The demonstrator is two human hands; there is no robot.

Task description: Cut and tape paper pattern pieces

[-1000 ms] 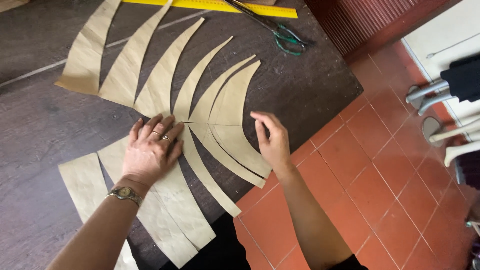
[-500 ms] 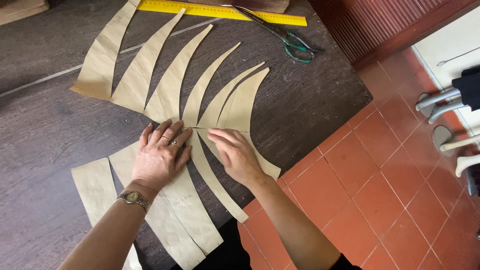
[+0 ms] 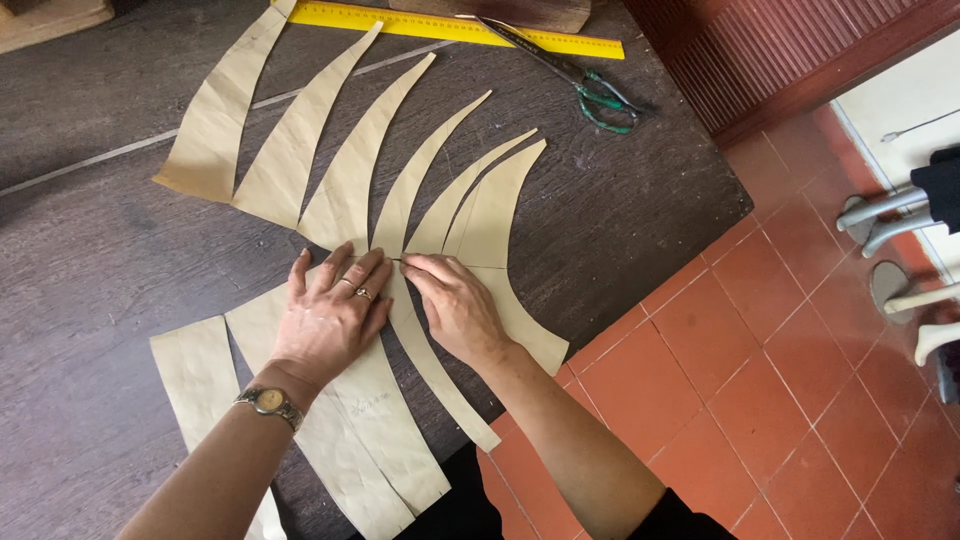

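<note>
Left hand fingers spread flat, right hand fingers together, on tan paper strips below yellow ruler.

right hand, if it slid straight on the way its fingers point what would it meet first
The right hand points up and left along the paper pattern strips; its fingertips would probably meet the left hand fingers almost at once, since they are nearly touching.

Dark wooden surface, seen from above. Directly on it: tan paper pattern pieces fanned out as curved, tapering strips; a yellow ruler along the far edge; green-handled scissors just beside the ruler.
</note>
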